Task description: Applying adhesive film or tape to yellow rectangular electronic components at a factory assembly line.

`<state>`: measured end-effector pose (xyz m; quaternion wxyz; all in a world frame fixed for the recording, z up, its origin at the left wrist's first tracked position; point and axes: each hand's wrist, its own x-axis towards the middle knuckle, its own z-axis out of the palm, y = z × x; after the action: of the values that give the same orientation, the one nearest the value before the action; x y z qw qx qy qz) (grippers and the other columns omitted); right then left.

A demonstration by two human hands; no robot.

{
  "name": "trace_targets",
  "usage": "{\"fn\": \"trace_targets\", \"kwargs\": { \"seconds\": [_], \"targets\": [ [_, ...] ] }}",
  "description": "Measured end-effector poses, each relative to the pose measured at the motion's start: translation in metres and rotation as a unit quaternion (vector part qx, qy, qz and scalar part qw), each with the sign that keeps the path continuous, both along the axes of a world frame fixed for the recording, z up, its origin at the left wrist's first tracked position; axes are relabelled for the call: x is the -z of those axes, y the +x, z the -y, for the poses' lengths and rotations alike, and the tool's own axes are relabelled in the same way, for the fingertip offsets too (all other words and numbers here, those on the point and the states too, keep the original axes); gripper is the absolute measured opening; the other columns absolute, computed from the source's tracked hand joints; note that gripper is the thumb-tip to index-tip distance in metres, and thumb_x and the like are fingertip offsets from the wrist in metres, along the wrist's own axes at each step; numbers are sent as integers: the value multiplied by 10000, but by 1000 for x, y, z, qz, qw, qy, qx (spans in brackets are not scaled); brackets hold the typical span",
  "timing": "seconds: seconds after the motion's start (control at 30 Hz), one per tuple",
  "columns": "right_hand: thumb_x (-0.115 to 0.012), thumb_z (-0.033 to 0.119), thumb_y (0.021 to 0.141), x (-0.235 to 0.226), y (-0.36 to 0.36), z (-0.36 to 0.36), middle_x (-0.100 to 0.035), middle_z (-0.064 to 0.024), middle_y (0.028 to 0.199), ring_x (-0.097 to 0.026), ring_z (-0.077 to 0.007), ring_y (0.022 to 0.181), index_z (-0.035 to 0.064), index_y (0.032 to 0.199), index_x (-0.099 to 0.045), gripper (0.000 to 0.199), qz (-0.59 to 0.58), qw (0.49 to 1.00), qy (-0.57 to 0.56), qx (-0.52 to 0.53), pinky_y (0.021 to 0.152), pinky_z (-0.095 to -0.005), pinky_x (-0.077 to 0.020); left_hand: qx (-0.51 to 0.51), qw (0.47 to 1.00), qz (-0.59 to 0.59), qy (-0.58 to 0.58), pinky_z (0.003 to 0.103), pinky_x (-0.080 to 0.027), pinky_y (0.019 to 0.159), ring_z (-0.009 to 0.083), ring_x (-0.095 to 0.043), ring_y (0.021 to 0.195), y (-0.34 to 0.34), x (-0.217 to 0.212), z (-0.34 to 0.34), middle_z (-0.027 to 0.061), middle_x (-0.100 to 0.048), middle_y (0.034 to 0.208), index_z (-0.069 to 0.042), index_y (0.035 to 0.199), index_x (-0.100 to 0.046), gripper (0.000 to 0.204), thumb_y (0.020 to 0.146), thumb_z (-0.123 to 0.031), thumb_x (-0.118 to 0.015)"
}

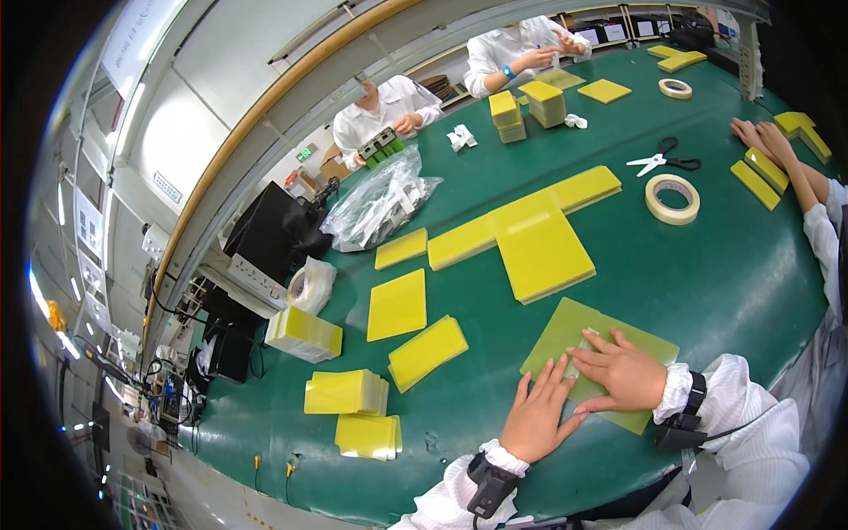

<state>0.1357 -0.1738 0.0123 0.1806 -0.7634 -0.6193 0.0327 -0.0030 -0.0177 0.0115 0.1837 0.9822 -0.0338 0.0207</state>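
Note:
A thin translucent yellow-green sheet [574,320] lies flat on the green table near me, and part of it looks like a second overlapping piece. My left hand [537,415] rests on its left part with the fingers stretched out. From the right, my right hand [623,371] lies flat on the same sheet, its fingertips close to those of the left. A small pale strip shows by the right fingertips, partly covered. Beyond the hands, a stack of yellow sheets [543,256] meets a long row of narrow yellow sheets [477,237].
Yellow stacks [346,391] and single sheets [397,305] lie on the left. A tape roll [671,200] and scissors [664,161] sit at right, a plastic bag of white pieces [384,208] at far left. Co-workers sit across; another person's hands [764,141] rest at far right.

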Motion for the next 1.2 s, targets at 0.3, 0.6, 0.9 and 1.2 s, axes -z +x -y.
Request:
{"fn": "trace_targets", "kwargs": {
  "seconds": [0.3,0.6,0.9,1.2],
  "targets": [
    [-487,539,849,2,17,3,-521,-29,1282,-338,-358,1284,99,1169,-590,554,66,993,10,102,987,-652,-214,6,1000,12,0,531,-201,1055,360,-256,1337,3,0,2,193,-253,1451,-12,1235,-426,549,855,-375,-585],
    [-507,577,818,4,10,4,-416,-138,1351,-261,-376,1318,45,1218,-529,666,70,994,3,84,994,-632,-226,10,1000,18,-8,533,-205,1050,364,-269,1327,1,-1,0,196,-262,1446,-5,1239,-424,567,843,-370,-603],
    [-505,578,821,-12,11,7,-401,-154,1363,-236,-374,1333,155,1083,-660,521,59,993,45,90,1016,-640,-171,13,1000,20,12,532,-210,1047,439,-272,1297,2,-7,2,250,-273,1418,9,1238,-428,580,839,-372,-606],
    [-487,533,852,0,31,9,-411,-172,1358,-263,-368,1321,183,1094,-655,457,66,979,46,190,1017,-642,-165,15,1000,16,15,531,-209,1048,435,-262,1303,4,-5,1,243,-264,1425,3,1233,-421,566,837,-352,-615]
  ]
}}
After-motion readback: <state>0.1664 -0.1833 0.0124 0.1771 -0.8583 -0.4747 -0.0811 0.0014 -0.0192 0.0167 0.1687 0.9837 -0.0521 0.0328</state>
